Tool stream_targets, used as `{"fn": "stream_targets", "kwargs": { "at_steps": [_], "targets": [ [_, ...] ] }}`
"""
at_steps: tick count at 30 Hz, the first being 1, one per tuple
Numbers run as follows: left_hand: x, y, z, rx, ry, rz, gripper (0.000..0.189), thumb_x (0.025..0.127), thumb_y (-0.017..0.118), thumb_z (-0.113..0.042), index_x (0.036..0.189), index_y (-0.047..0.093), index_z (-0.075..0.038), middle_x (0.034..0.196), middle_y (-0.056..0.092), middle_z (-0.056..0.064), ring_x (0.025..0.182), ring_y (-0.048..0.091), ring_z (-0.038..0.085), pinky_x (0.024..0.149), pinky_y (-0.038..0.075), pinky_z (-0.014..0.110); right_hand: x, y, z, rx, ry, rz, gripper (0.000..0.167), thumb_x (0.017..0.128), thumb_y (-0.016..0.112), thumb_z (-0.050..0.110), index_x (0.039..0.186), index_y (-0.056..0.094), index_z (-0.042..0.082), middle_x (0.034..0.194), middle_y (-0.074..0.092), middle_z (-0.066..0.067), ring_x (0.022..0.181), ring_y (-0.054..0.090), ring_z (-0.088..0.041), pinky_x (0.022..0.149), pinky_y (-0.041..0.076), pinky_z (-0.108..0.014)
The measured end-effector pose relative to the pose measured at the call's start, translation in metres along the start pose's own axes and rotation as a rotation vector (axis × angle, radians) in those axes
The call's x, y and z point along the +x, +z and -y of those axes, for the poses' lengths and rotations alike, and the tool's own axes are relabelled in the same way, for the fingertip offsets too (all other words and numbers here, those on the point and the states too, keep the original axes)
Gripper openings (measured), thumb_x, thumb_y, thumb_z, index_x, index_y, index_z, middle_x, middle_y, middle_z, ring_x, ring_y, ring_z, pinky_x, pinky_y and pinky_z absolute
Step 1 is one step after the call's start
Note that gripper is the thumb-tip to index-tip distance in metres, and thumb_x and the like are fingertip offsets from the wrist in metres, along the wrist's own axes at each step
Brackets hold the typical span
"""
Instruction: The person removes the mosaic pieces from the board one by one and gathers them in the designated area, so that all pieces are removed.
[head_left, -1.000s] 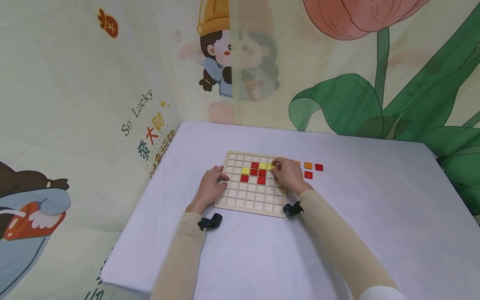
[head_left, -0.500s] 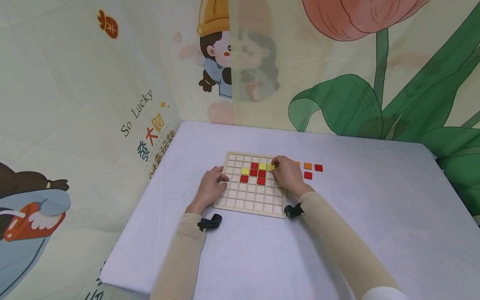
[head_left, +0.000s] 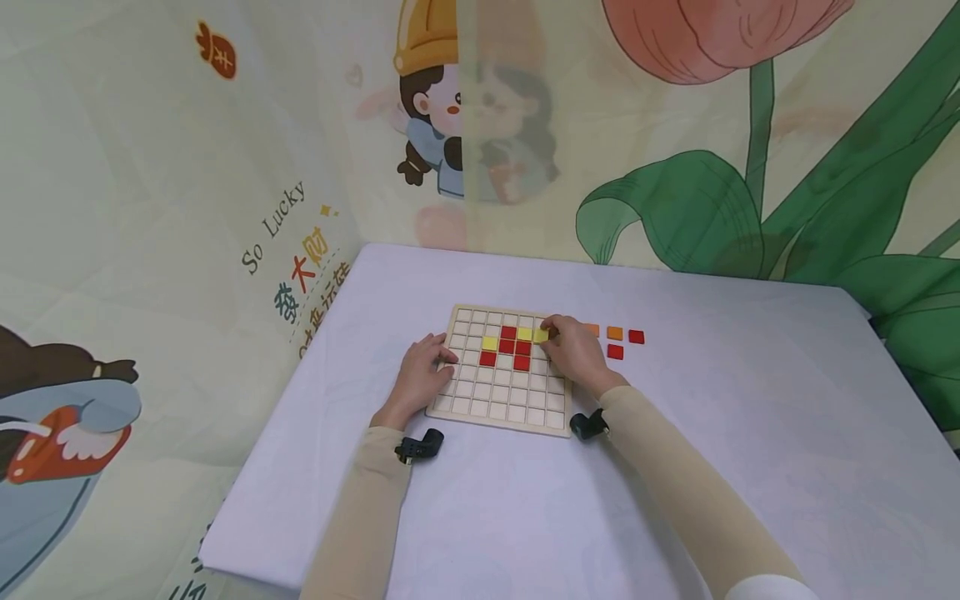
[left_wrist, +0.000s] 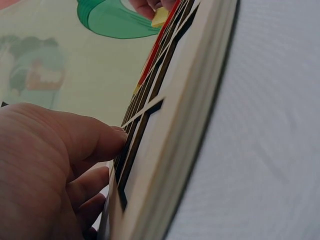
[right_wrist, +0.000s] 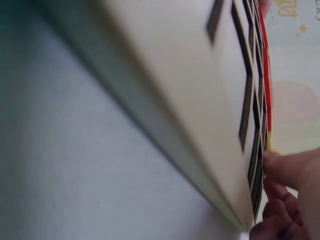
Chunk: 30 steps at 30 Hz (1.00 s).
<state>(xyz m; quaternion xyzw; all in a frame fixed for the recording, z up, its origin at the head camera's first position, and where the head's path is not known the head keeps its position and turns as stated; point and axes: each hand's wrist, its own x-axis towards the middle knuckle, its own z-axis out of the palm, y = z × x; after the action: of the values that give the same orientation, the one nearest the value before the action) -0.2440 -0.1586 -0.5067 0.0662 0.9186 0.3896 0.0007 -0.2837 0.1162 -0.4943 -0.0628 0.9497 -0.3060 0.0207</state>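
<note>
A square wooden grid board (head_left: 480,392) lies on the table, with several red tiles (head_left: 507,346) and yellow tiles (head_left: 490,343) in its upper cells. At the board's left edge my left hand (head_left: 416,375) holds the rim, its thumb (left_wrist: 102,137) bent onto the frame. Over the upper right cells, my right hand (head_left: 577,354) pinches a yellow tile (head_left: 541,336) between thumb and fingertips. That tile sits beside another yellow one, partly hidden by the fingers. The right wrist view shows the hand low over the board's face, the tile barely visible.
Right of the board lie loose orange tiles (head_left: 615,332) and red tiles (head_left: 636,337), close to my right hand. The white-covered table (head_left: 750,400) extends to the right and front. A printed cloth (head_left: 525,167) hangs behind it.
Almost nothing moves. My right fingers stay at the yellow tile and shift very slightly; the left hand keeps its place on the board's edge.
</note>
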Motion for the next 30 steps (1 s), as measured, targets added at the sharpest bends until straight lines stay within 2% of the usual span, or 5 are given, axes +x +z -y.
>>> {"fn": "stream_targets", "kwargs": {
  "at_steps": [10,22,30],
  "targets": [
    [-0.002,0.0,-0.002,-0.016,-0.012,-0.012,0.01,0.09,0.06,-0.008,0.096,0.068,-0.008,0.151,0.043,0.012,0.147,0.024,0.028,0.124,0.009,0.038,-0.002,-0.001,-0.001,0.014,0.0,0.006,0.031,0.095,0.063,0.019,0.125,0.057,0.015,0.105,0.064,-0.007,0.088,0.058,-0.024,0.074,0.056,-0.032],
    [-0.002,-0.001,-0.002,-0.007,-0.004,-0.01,0.01,0.09,0.059,-0.007,0.095,0.068,-0.007,0.151,0.043,0.013,0.147,0.024,0.029,0.124,0.009,0.038,-0.012,-0.002,-0.002,0.091,-0.015,-0.049,0.032,0.095,0.062,0.016,0.127,0.056,0.013,0.103,0.062,-0.008,0.08,0.056,-0.023,0.059,0.052,-0.025],
    [-0.001,0.0,-0.001,0.002,-0.006,-0.006,0.01,0.091,0.06,-0.008,0.096,0.068,-0.008,0.151,0.043,0.012,0.147,0.024,0.028,0.124,0.009,0.039,-0.021,-0.008,-0.007,0.151,-0.042,-0.092,0.03,0.096,0.056,0.007,0.126,0.055,0.01,0.102,0.06,-0.01,0.074,0.053,-0.023,0.057,0.047,-0.028]
  ]
}}
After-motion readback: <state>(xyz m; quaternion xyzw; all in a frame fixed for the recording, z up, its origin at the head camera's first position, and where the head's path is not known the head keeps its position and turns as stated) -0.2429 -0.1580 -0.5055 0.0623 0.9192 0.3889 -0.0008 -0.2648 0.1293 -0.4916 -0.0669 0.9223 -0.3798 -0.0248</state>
